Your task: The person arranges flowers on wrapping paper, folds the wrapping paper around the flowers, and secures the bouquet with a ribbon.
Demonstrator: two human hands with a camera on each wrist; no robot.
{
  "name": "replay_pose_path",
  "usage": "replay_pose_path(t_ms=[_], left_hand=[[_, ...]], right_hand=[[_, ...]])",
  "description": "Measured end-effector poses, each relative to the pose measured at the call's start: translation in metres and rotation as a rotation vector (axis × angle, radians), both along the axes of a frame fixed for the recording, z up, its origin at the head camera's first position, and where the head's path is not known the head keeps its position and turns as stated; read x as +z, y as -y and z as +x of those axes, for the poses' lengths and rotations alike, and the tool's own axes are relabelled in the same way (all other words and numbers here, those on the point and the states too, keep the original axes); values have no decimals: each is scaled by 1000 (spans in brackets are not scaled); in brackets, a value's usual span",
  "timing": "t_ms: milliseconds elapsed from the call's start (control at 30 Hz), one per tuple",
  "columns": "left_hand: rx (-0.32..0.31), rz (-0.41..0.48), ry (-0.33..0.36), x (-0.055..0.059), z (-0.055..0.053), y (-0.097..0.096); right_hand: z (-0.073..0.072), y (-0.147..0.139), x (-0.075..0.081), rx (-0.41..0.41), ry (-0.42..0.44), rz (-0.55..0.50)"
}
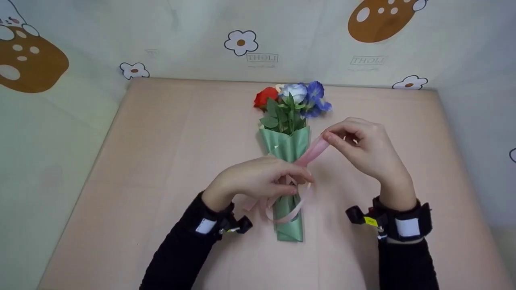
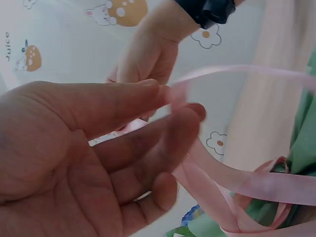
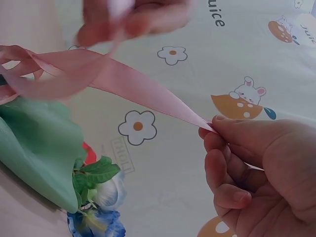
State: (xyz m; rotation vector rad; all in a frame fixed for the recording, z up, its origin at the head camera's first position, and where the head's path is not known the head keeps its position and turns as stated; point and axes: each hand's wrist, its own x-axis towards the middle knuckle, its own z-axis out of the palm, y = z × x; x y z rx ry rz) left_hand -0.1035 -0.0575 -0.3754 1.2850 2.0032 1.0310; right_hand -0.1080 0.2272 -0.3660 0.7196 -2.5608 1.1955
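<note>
A bouquet wrapped in green paper (image 1: 287, 147) lies on the table, with red, white and blue flowers (image 1: 294, 93) at its far end. Pink ribbon (image 3: 133, 84) goes round the middle of the wrapping, with loose lengths and a loop over the lower part. My right hand (image 1: 365, 147) pinches one ribbon end between thumb and forefinger and holds it taut, up to the right of the bouquet. Above the wrapping, my left hand (image 1: 262, 177) pinches another stretch of ribbon (image 2: 178, 96) between thumb and fingertips. The knot area is partly hidden behind the left hand.
The pinkish tabletop (image 1: 181, 133) extends around the bouquet. Behind it and at the sides hangs a pale sheet (image 1: 193, 36) printed with flowers and brown shapes. Both wrists wear black straps with small cameras (image 1: 242, 224).
</note>
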Motion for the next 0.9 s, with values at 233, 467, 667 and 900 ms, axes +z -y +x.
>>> replay_pose_path(t_ms=[233,467,667,900], left_hand=[[244,-1,-42,5,-4,7],[406,126,-169,6,-7,7],[360,213,-177,1,-7,1],[436,243,-43,-1,-10,2]], right_hand=[[3,10,1,73,-15,-45],[9,26,2,173,-64,-73],[8,32,0,207,-82,-72],[5,21,-10,199,203,33]])
